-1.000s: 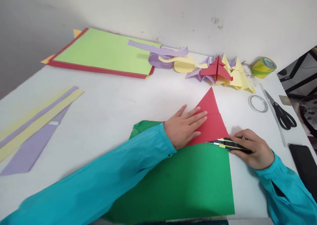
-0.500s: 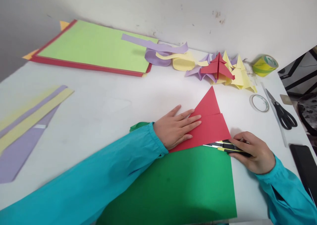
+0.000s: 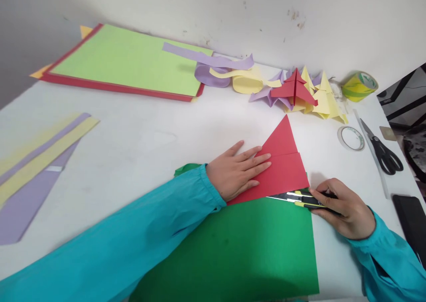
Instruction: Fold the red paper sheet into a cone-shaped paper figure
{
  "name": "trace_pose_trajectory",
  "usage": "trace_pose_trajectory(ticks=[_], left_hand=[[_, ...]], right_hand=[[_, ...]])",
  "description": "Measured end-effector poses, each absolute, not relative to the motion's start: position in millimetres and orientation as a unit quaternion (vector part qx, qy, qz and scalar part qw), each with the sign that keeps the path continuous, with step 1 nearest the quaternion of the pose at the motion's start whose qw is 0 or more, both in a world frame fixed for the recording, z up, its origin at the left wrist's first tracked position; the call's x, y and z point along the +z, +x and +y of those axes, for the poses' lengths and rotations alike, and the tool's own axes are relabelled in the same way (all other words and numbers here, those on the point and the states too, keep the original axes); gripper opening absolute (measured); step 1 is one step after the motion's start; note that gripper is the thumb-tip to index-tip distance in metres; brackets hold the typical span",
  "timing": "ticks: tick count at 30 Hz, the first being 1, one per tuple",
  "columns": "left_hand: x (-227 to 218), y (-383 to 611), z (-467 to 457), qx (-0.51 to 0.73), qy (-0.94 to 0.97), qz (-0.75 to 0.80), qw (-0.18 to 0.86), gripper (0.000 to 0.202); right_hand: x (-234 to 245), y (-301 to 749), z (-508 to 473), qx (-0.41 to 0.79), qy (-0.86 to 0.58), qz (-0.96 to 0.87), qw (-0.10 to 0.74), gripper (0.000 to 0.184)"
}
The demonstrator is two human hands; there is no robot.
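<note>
My left hand (image 3: 241, 169) lies flat with fingers spread on a folded piece of red paper (image 3: 284, 171), which comes to a point at the top. Beneath the red paper is a large green sheet (image 3: 239, 244), showing mostly on its near side. My right hand (image 3: 346, 206) grips a black and yellow utility knife (image 3: 304, 198). The knife's blade is out and points left, lying along the lower edge of the red paper; its tip is close to that edge.
Folded paper planes (image 3: 295, 89) stand at the back beside curled paper strips (image 3: 248, 82) and a tape roll (image 3: 359, 85). To the right lie black-handled scissors (image 3: 382, 151), a tape ring (image 3: 353, 139) and a black phone-like object (image 3: 409, 222). Stacked coloured sheets (image 3: 133, 62) sit back left; strips (image 3: 49, 153) lie left.
My right hand has shifted slightly right and down, while the knife's blade reaches a little farther left along the red paper's edge. My left hand stays in place.
</note>
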State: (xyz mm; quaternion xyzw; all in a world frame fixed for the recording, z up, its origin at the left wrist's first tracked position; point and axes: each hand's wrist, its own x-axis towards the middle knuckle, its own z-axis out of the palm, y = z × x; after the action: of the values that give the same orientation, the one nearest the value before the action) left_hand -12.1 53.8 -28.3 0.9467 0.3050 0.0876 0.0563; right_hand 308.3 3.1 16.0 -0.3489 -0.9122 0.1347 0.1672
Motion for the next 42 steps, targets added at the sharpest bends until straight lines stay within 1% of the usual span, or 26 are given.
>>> trace_pose_trajectory(ticks=[10,16,26,35,42], left_hand=[[-26.9,-9.9,51.6,0.095,0.942,0.317,0.056,0.052],[-26.0,-9.3,51.4,0.089,0.941,0.321,0.060,0.053],[-26.9,-9.7,51.4,0.097,0.942,0.317,0.060,0.052],[-27.3,-9.3,50.9,0.096,0.941,0.320,0.056,0.051],[-26.6,-9.8,50.6,0.098,0.942,0.317,0.046,0.050]], right_hand=[[10.0,292.9,-1.4,0.120,-0.351,-0.911,0.178,0.038],[12.3,296.3,-0.4,0.141,-0.334,-0.916,0.170,0.037],[9.0,282.4,-4.3,0.119,-0.339,-0.913,0.190,0.043],[9.7,289.0,-4.8,0.148,-0.334,-0.915,0.170,0.044],[7.8,276.3,-8.9,0.125,-0.337,-0.916,0.177,0.044]])
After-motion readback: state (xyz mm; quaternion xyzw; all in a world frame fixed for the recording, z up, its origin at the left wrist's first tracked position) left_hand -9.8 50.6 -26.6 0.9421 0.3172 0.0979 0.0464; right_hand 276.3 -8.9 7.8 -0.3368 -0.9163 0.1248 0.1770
